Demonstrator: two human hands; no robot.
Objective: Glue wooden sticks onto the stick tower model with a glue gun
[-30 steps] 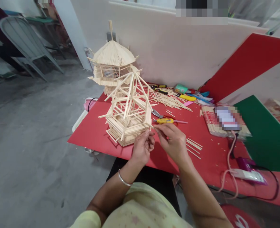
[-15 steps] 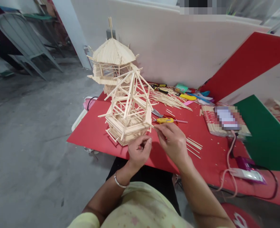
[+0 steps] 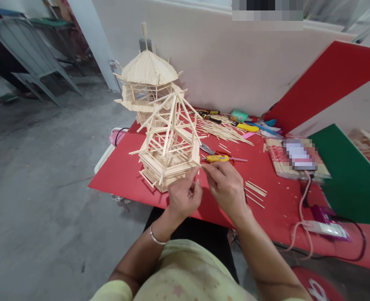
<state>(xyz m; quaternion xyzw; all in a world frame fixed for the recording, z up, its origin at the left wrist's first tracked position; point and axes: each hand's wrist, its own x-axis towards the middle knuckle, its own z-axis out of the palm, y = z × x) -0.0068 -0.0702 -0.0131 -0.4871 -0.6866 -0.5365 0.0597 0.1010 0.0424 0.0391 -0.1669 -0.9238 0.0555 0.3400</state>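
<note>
A pagoda-like model frame of pale wooden sticks (image 3: 180,169) stands at the table's front, its sloping roof sticks bare. My left hand (image 3: 184,196) is at its lower front right side, index finger reaching up to the corner and the other fingers curled. Whatever those curled fingers may hold is hidden. Beside it, my right hand (image 3: 225,184) pinches thumb and forefinger at the tip of a thin stick (image 3: 199,164) by the same corner. How much of this stick belongs to the frame is unclear.
Behind stands a taller stick model (image 3: 150,71) with a covered roof. A yellow-handled tool (image 3: 218,158), scissors (image 3: 207,149), loose sticks (image 3: 225,131) and cut sticks (image 3: 255,189) lie on the red tabletop (image 3: 122,179). A phone (image 3: 299,154) rests on packaged sticks (image 3: 276,156) at right.
My left hand's index finger has stretched up to the model's corner from a more curled position. My right hand has shifted slightly left, still pinching. The models stay in place.
</note>
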